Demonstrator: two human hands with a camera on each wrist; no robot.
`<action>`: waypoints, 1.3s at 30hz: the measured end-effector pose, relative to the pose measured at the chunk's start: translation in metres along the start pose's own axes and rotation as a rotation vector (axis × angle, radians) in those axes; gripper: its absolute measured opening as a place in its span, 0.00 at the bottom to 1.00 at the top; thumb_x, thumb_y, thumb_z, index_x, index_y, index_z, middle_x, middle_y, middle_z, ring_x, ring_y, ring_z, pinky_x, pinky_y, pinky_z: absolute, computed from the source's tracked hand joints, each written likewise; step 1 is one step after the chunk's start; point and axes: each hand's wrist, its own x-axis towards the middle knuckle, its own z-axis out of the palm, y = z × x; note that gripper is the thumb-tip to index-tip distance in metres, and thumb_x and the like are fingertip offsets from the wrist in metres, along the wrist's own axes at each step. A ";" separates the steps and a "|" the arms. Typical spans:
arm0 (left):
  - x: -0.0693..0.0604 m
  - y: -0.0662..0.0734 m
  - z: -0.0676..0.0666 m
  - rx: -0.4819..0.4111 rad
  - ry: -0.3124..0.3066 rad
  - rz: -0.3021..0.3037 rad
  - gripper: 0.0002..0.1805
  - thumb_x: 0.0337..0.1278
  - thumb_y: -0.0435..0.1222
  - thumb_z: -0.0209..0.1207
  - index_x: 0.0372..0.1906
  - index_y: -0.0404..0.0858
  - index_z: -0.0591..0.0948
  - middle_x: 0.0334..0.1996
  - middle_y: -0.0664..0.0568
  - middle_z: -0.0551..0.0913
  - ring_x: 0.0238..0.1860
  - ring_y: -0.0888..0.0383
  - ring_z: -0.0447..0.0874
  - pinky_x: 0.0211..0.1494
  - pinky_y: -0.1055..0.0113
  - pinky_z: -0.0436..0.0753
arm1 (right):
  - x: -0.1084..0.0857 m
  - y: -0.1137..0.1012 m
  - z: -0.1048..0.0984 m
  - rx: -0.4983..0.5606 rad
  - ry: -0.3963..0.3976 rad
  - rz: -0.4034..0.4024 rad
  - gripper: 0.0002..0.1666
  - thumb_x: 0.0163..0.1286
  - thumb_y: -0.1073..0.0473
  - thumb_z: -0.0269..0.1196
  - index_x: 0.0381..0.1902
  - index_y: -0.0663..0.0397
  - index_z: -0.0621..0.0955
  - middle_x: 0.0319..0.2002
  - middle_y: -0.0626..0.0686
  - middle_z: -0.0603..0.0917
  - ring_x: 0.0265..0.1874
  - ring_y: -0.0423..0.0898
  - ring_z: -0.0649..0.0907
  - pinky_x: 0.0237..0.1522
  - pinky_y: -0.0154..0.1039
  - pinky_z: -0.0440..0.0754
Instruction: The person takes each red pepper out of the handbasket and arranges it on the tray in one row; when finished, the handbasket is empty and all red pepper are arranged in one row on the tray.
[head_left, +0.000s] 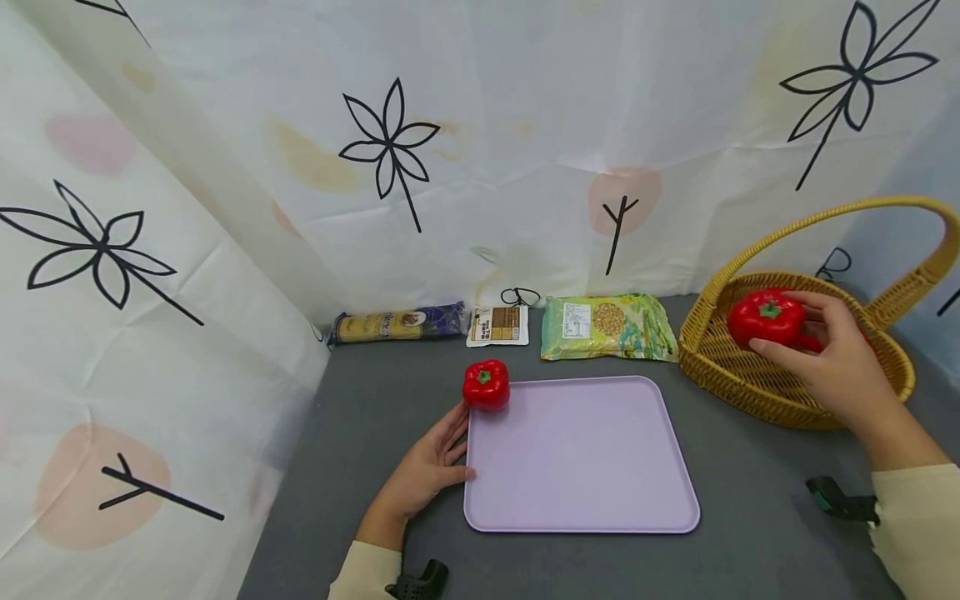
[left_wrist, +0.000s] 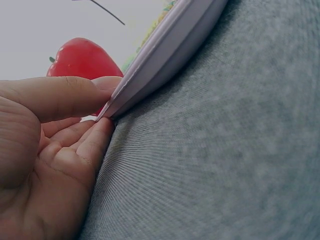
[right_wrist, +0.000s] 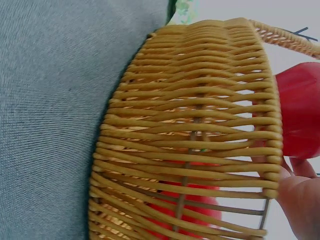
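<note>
My right hand [head_left: 843, 358] grips a red bell pepper [head_left: 763, 320] with a green stem, just above the opening of a yellow wicker basket [head_left: 716, 387]. In the right wrist view, another red thing [right_wrist: 192, 207] shows through the basket's weave; its shape is partly hidden. My left hand [head_left: 426, 468] pinches the left edge of a lilac tray [head_left: 585, 467]; in the left wrist view the thumb lies over the rim [left_wrist: 150, 60] and fingers are beneath it. A second red bell pepper [head_left: 486, 387] sits upright at the tray's back left corner, near the left fingertips.
Along the back of the dark grey table [head_left: 360, 417] lie a blue-and-yellow packet [head_left: 401, 323], a small white-and-brown sachet [head_left: 498, 326] and a green-yellow bag [head_left: 607, 327]. The basket's tall handle [head_left: 832, 215] arches over it. A patterned white cloth [head_left: 510, 192] hangs behind.
</note>
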 end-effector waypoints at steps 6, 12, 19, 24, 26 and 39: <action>0.000 0.000 0.000 -0.005 -0.007 -0.001 0.58 0.59 0.16 0.69 0.89 0.37 0.51 0.88 0.44 0.49 0.86 0.46 0.50 0.75 0.60 0.70 | -0.007 -0.006 0.000 0.025 0.015 -0.032 0.52 0.78 0.60 0.71 0.85 0.65 0.52 0.75 0.75 0.59 0.66 0.76 0.64 0.38 0.12 0.71; -0.001 0.001 0.000 -0.007 -0.010 -0.004 0.58 0.59 0.15 0.68 0.89 0.37 0.50 0.88 0.43 0.49 0.86 0.47 0.50 0.76 0.59 0.70 | -0.013 -0.013 0.001 0.044 0.011 -0.056 0.53 0.76 0.63 0.72 0.86 0.59 0.53 0.75 0.74 0.60 0.67 0.74 0.65 0.41 0.13 0.73; -0.001 0.000 0.001 0.003 -0.007 0.004 0.59 0.59 0.16 0.69 0.89 0.37 0.50 0.88 0.43 0.49 0.86 0.45 0.50 0.75 0.61 0.70 | -0.019 -0.021 0.008 0.082 0.002 -0.145 0.52 0.72 0.67 0.75 0.85 0.49 0.61 0.73 0.62 0.65 0.61 0.43 0.71 0.46 0.15 0.75; -0.001 0.000 0.001 0.000 0.001 -0.009 0.59 0.59 0.15 0.69 0.90 0.37 0.50 0.88 0.44 0.49 0.86 0.46 0.51 0.75 0.60 0.71 | -0.022 -0.026 0.021 0.172 -0.073 -0.226 0.52 0.67 0.74 0.76 0.82 0.51 0.64 0.70 0.47 0.67 0.62 0.39 0.71 0.46 0.19 0.81; -0.001 0.001 0.001 -0.005 0.005 -0.015 0.59 0.59 0.15 0.69 0.90 0.38 0.51 0.88 0.45 0.50 0.86 0.47 0.51 0.75 0.60 0.71 | -0.023 -0.026 0.028 0.205 -0.112 -0.255 0.52 0.66 0.76 0.75 0.81 0.55 0.64 0.69 0.47 0.69 0.61 0.40 0.73 0.46 0.22 0.83; 0.000 0.003 0.001 -0.012 0.008 -0.025 0.59 0.59 0.15 0.69 0.89 0.37 0.51 0.88 0.44 0.50 0.86 0.48 0.50 0.76 0.60 0.70 | -0.030 -0.037 0.072 0.221 -0.268 -0.294 0.51 0.64 0.72 0.78 0.80 0.62 0.65 0.69 0.63 0.72 0.61 0.44 0.75 0.48 0.27 0.85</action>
